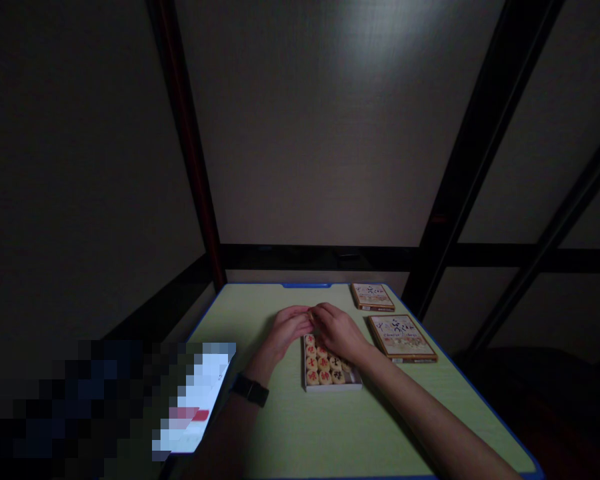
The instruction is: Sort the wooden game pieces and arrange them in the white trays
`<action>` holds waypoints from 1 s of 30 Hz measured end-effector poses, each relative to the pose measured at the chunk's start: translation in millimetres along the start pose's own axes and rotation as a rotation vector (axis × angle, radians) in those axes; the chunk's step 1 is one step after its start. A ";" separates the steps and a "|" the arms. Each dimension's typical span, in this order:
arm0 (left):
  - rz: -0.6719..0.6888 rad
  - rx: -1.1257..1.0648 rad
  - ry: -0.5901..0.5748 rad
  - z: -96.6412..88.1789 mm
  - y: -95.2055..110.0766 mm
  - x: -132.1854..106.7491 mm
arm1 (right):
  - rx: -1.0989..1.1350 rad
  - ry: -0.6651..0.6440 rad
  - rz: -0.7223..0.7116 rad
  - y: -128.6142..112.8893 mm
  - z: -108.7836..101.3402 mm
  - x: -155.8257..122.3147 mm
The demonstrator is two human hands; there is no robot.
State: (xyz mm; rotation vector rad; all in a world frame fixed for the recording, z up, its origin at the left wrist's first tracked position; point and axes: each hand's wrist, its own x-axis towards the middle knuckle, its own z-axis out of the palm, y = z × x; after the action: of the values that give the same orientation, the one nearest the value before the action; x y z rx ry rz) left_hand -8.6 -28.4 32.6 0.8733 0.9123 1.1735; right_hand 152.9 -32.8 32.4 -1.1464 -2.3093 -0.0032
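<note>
A shallow white box [333, 387] holds rows of round wooden Chinese chess pieces [323, 364], marked in red and black characters. Over its far end my two hands meet, fingertips touching or nearly so. My left hand [291, 327], with a dark watch on the wrist, is bent inward with its fingers together. My right hand [336, 328] reaches across the box with curled, pinched fingers and covers part of the far rows. Whatever lies between the fingertips is too small and dim to make out. A gap shows in the box's near right corner.
Two closed Chinese chess boxes, a nearer one [403, 338] and a farther one [373, 297], lie along the right side of the pale green, blue-edged table [300, 433]. At the left edge is a bright, partly blurred-out screen [207, 380]. A wall [320, 133] stands behind.
</note>
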 end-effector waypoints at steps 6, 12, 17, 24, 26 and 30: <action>0.014 0.053 -0.053 0.0 0.5 -1.7 | 0.009 -0.029 0.014 -2.2 -10.1 1.5; 0.031 0.152 0.003 -2.3 2.1 1.5 | 0.098 -0.081 0.053 -4.3 -44.3 -19.9; 0.064 0.253 0.057 -6.8 -2.1 6.4 | 0.207 -0.174 0.163 -10.7 -66.3 -61.9; 0.071 0.303 0.060 -6.7 -3.7 7.1 | 0.198 -0.275 0.246 -13.8 -62.6 -78.8; 0.071 0.307 0.068 -6.3 -2.8 7.2 | 0.185 -0.289 0.254 -13.6 -61.6 -79.2; 0.076 0.314 0.066 -6.5 -1.5 7.1 | 0.156 -0.290 0.240 -12.0 -60.1 -82.5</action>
State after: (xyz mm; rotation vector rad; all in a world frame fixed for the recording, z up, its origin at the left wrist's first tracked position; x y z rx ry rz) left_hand -13.0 -21.1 27.9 1.1347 1.1451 1.1468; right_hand 212.4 -115.3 46.6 -1.4097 -2.3490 0.4526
